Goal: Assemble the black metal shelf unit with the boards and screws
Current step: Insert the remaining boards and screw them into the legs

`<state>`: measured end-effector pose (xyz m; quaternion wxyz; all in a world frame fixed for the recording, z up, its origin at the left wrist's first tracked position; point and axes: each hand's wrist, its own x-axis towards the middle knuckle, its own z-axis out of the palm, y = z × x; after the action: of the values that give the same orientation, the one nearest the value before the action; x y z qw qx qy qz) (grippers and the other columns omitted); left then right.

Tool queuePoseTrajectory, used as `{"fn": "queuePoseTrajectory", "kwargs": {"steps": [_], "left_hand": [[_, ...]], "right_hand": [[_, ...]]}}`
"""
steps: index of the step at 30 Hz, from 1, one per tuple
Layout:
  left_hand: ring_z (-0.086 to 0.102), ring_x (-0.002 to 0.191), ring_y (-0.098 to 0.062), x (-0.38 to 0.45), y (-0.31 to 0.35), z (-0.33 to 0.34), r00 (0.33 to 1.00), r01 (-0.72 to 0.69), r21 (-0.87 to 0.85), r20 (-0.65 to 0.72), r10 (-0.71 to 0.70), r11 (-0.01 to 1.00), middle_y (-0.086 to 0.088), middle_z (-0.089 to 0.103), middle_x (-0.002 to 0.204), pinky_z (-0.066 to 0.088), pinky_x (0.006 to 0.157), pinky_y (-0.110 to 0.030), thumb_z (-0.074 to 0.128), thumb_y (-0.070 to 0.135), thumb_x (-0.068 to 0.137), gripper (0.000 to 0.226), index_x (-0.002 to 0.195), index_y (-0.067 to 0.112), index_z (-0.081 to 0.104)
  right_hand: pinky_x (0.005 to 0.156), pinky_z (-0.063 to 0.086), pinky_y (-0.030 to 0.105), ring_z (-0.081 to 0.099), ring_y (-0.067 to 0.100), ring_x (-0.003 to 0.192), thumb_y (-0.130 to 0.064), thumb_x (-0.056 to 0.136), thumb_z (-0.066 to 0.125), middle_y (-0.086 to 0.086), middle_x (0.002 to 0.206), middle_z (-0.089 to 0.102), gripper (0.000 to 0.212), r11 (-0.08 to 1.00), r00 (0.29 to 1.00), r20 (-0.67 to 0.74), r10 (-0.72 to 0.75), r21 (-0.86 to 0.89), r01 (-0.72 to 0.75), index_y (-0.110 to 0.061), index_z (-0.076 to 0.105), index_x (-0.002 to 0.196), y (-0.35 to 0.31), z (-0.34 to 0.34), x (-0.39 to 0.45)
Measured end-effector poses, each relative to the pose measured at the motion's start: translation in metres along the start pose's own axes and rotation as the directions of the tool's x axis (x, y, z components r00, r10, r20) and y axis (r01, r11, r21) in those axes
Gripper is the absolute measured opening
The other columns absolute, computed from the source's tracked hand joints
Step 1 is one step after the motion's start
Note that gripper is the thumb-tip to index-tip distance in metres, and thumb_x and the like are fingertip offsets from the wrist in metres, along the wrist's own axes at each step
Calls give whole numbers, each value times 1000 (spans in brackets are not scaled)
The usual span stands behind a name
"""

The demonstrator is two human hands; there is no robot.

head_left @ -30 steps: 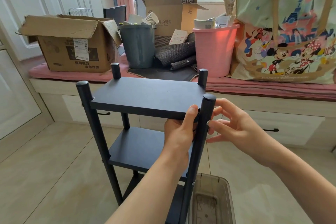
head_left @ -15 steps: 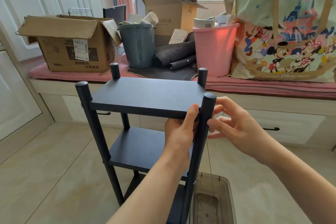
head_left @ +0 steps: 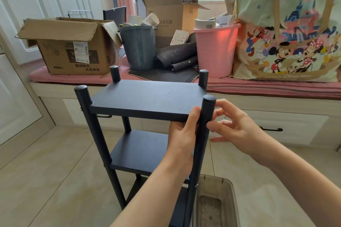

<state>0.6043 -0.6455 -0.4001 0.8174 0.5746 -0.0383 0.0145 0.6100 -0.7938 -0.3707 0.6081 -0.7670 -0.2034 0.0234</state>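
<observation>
Bracing the top black rectangular board (head_left: 147,97) from beneath, the left hand (head_left: 181,134) grips its near edge, thumb on top, seemingly to steady it. The right hand (head_left: 238,127), fingers (head_left: 212,125) loosely spread and gripping nothing visible, touches the near-right black metal post (head_left: 204,129), perhaps at a screw; the shelf unit stands on the tiled floor (head_left: 46,180) before the cluttered window seat (head_left: 267,88)

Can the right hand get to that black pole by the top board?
Probably yes. The right hand is beside the pole, its fingers seemingly touching it, with nothing between. The left hand grips the top board.
</observation>
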Motion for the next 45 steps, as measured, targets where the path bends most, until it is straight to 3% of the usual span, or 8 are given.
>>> {"fn": "queuePoseTrajectory", "kwargs": {"steps": [4,13,23,29,34,38,42,45], "left_hand": [[73,100,-25,2,0,-2,1000,4,-43,-9,-5,999,-7,77,104,59,80,-31,63,51,85,49,115,13,69],[75,91,-25,2,-1,0,1000,3,-83,-22,-4,997,-5,77,98,59,74,-30,66,57,74,57,111,14,69],[73,84,-21,0,-1,6,1000,-1,-89,-24,-1,996,-2,76,89,57,83,-38,65,56,75,31,85,29,77],[71,81,-15,-2,-2,5,1000,19,-94,-21,-21,995,0,74,89,56,70,-25,63,54,80,38,102,23,72],[73,98,-13,-10,5,1,996,85,-70,-17,-86,994,3,77,103,56,79,-25,64,48,79,54,123,16,64],[73,99,-10,-21,12,-12,987,110,92,-131,-98,990,10,77,100,53,83,-23,68,31,92,24,115,23,67],[74,72,-8,-43,19,-30,957,-45,463,-233,171,885,11,75,79,55,68,-21,69,23,94,3,94,20,70],[65,72,-4,-45,33,-28,843,-316,757,-52,535,572,16,65,69,49,64,-11,74,25,89,10,84,25,65]], "right_hand": [[78,60,32,71,24,93,-25,85,71,8,109,62,28,998,1000,9,28,54,-29,-36,66,110,0,-4,0],[82,59,36,70,22,102,-29,82,66,4,112,70,38,991,999,43,-4,134,-2,-35,65,120,6,-8,-4],[90,55,34,67,11,96,-19,97,56,-8,109,67,37,951,988,-67,-136,-287,112,-33,51,131,6,1,-4],[90,52,20,66,4,105,-13,98,54,-18,105,70,35,974,991,-24,-134,-188,128,-40,51,121,7,-1,-6],[89,56,32,69,13,102,-12,96,58,-9,107,72,35,990,993,-40,-112,-88,108,-37,57,121,7,-4,-6],[89,57,32,70,18,103,-9,95,60,-1,109,73,33,998,999,-15,-52,44,53,-31,62,120,7,-7,-5],[84,58,27,70,18,104,-18,97,61,4,110,74,38,983,999,11,38,178,-40,-43,57,125,7,-12,-3],[77,59,29,72,19,99,-23,101,54,6,105,75,35,951,988,-32,149,280,-134,-36,49,133,7,-13,4]]}}
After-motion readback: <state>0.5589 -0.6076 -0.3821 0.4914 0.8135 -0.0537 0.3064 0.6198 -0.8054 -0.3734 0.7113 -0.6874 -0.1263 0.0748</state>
